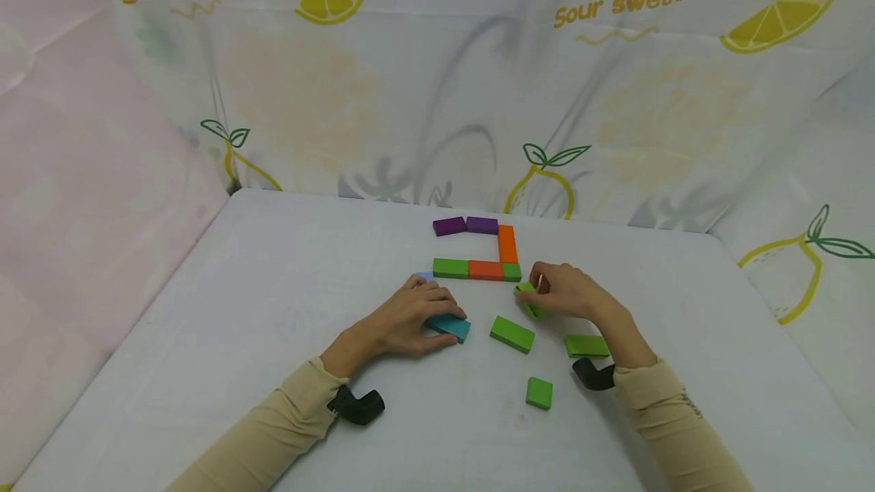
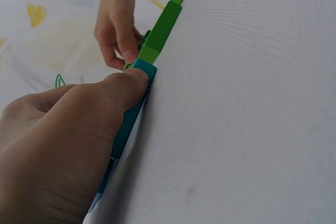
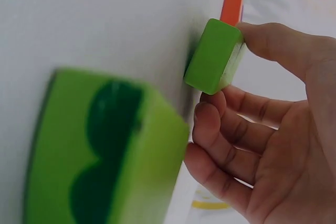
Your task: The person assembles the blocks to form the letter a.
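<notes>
Head: we saw the right grip [image 1: 571, 292] pinch a green block [image 1: 534, 311] near-right of the red block [image 1: 486, 270]; the left grip [image 1: 413, 319] held a teal block [image 1: 456, 326] near-left. Left wrist: thumb [image 2: 128, 83] on teal. Right wrist: we judged placing underway, alignment needed next.

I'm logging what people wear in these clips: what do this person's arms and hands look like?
The left hand and right hand are ungloved. The left sleeve and right sleeve are plain beige, reaching the wrists. A black, bent piece juts out at each wrist.
</notes>
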`<state>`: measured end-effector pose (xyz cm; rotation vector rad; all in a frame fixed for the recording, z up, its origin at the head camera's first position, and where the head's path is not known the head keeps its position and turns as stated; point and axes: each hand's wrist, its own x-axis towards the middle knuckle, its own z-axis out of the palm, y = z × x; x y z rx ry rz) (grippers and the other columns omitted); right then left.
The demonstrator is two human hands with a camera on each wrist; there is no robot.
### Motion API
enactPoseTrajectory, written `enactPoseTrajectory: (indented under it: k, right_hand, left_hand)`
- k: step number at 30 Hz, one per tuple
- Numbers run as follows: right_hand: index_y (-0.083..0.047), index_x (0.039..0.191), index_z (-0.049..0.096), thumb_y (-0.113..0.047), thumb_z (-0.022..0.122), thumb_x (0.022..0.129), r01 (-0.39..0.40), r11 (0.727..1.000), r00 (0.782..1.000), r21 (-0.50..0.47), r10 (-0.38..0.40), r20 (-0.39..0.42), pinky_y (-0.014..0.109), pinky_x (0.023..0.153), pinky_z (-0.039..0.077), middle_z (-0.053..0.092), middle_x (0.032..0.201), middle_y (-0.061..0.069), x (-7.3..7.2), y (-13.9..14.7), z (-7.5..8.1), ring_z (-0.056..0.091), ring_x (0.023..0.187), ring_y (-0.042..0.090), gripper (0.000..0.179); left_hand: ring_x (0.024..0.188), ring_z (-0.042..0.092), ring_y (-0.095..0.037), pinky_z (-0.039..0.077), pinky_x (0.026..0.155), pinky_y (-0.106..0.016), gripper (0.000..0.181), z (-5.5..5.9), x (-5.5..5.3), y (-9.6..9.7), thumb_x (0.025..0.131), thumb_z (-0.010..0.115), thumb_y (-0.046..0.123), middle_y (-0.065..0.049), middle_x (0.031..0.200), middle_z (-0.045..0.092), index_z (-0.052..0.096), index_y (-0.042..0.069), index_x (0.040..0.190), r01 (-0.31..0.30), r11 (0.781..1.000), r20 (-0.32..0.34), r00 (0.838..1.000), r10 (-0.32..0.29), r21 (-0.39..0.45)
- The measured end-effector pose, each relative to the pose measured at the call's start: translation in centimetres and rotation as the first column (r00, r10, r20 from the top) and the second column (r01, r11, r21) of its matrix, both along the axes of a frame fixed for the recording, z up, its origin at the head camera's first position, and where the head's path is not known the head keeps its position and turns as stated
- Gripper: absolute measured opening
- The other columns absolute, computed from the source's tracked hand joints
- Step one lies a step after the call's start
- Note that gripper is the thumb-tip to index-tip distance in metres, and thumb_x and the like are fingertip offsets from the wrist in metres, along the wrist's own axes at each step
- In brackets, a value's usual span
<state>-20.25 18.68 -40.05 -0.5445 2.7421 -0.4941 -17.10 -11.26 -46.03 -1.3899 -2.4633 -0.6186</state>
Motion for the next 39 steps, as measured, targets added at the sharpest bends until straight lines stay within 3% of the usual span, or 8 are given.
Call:
enactPoseTrajectory:
  k: [11, 39]
  right_hand:
    - [-0.007, 0.096, 0.059, -0.044, 0.063, 0.086, 0.068, 0.998, 0.997, 0.002, -0.068, 0.037, 0.026, 0.058, 0.041, 0.06, 0.075, 0.003, 0.0, -1.0, -0.1, 0.052, 0.068, 0.015, 0.039]
    - [-0.001, 0.094, 0.062, -0.046, 0.062, 0.085, 0.173, 0.982, 0.979, 0.072, -0.179, 0.094, 0.026, 0.058, 0.041, 0.061, 0.078, 0.007, -0.4, -3.1, 0.3, 0.053, 0.068, 0.018, 0.045]
  left_hand:
    - [0.102, 0.054, -0.007, 0.035, 0.089, -0.033, 0.029, -0.1, -0.1, 0.0, 0.083, 0.068, 0.042, 0.011, 0.104, 0.063, 0.066, 0.028, 0.108, 0.003, 1.0, 0.008, 1.0, -0.003, 0.003]
    - [0.102, 0.055, -0.008, 0.036, 0.089, -0.034, 0.029, 0.0, -0.1, -0.1, 0.082, 0.069, 0.041, 0.011, 0.103, 0.064, 0.066, 0.028, 0.108, 0.001, 1.0, 0.006, 1.0, -0.001, 0.008]
